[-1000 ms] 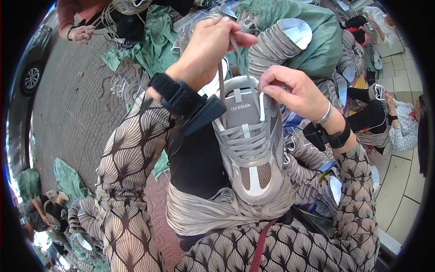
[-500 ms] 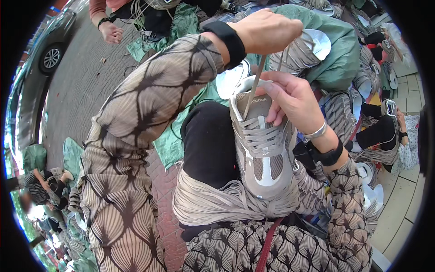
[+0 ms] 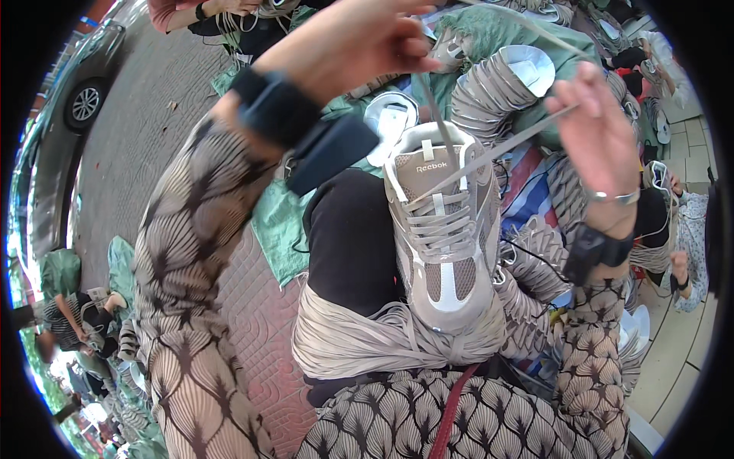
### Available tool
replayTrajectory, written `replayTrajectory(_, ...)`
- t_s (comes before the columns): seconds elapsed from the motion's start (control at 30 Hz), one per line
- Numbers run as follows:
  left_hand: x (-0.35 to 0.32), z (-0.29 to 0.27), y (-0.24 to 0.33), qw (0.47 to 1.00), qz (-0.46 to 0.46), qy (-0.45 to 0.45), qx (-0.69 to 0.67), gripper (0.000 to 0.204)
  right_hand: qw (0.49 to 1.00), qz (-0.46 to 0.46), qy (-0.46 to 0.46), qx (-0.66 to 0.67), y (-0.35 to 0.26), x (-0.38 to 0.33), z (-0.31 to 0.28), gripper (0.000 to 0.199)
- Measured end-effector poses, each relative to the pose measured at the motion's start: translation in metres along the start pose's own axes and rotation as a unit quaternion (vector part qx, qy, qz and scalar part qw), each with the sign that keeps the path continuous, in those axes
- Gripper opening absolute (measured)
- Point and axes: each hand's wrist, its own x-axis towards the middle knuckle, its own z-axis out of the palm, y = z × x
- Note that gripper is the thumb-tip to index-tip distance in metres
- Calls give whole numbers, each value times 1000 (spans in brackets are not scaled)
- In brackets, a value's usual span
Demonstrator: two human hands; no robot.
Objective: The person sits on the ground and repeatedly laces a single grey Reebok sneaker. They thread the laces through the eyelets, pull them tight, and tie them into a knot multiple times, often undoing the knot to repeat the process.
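Observation:
A grey-beige sneaker (image 3: 454, 302) rests upright on my lap, toe towards me, with laces criss-crossed over the lower part of its tongue. My right hand (image 3: 600, 138), raised to the right of the shoe, pinches one shoelace (image 3: 520, 139) that stretches up from the eyelets. The other lace end (image 3: 437, 111) rises towards my left hand (image 3: 352, 46), which is up beyond the heel with curled fingers, somewhat blurred. Across my thighs lies a thick bundle of pale laces (image 3: 367, 336), just below the toe.
Behind the shoe are a nested stack of grey shoes (image 3: 489, 99) and green sacking (image 3: 547, 122). More laced shoes (image 3: 535, 252) pile up at the right. Other people sit nearby at the top, left and right. A parked car (image 3: 65, 99) stands far left.
Both hands have moved apart from above the tongue, the left up and leftward, the right up and rightward. The laces are now drawn out to either side, and the tongue is uncovered.

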Motion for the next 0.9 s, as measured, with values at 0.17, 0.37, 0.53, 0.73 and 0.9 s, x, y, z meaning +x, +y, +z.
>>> replayTrajectory(0.17,-93,-67,-19,992,91,70,-49,32,949,-111,289,59,-84,-64,-111,21)
replayTrajectory(0.37,-213,-174,-78,933,112,232,-251,23,876,-179,414,172,-158,-201,-223,17)
replayTrajectory(0.53,-280,-242,-137,866,125,323,-361,23,876,-19,469,-113,-72,-223,-144,23)
replayTrajectory(0.73,-279,-241,-119,904,181,355,-152,37,783,72,88,-612,78,-137,24,23)
replayTrajectory(0.9,-290,-230,-81,899,194,389,-49,43,874,118,53,-468,76,-127,47,13)
